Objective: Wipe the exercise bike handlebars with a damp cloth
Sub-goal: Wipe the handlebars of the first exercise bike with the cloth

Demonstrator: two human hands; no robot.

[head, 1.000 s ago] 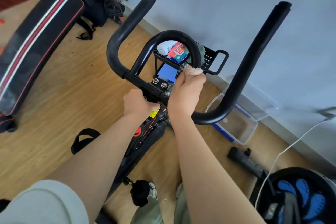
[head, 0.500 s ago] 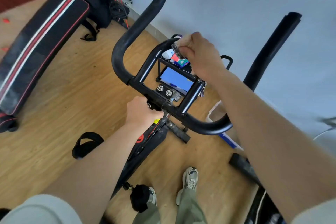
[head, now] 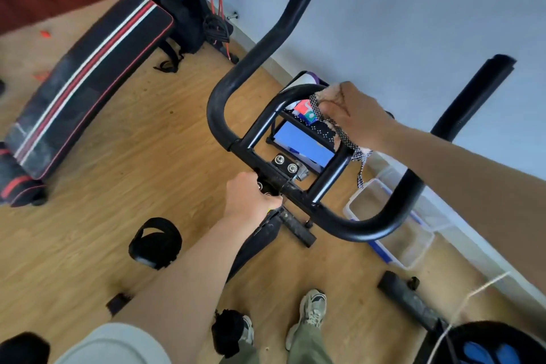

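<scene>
Head-camera view: the fingers of the right hand (head: 359, 115) are curled down over a damp cloth (head: 328, 115), which is pressed against the upper right bend of the inner loop (head: 266, 115) of the exercise bike's handlebars (head: 375, 224). The fingertips themselves are hidden beneath the palm, so how tightly the cloth is pinched against the tube cannot be told for certain. A pinkish fold of cloth is seen bunched above the knuckles, and a dark dotted tail is left dangling past the loop's right leg. The left hand (head: 251, 201) is clamped around the clamp block at the centre of the crossbar, apparently to keep the bars steady.

Beyond the hands, a small basket (head: 307, 124) of bright packets is framed inside the loop. A clear plastic tub (head: 413, 248) is set on the wooden floor (head: 118, 162) by the wall, and a sit-up bench (head: 88, 74) is laid out at left.

The wiping step is judged to be in hand, with only the inner loop being covered at this point. The next move calls for the cloth to be drawn along the loop under firm pressure, then carried out to the two long outer horns, while the stem is held braced.
</scene>
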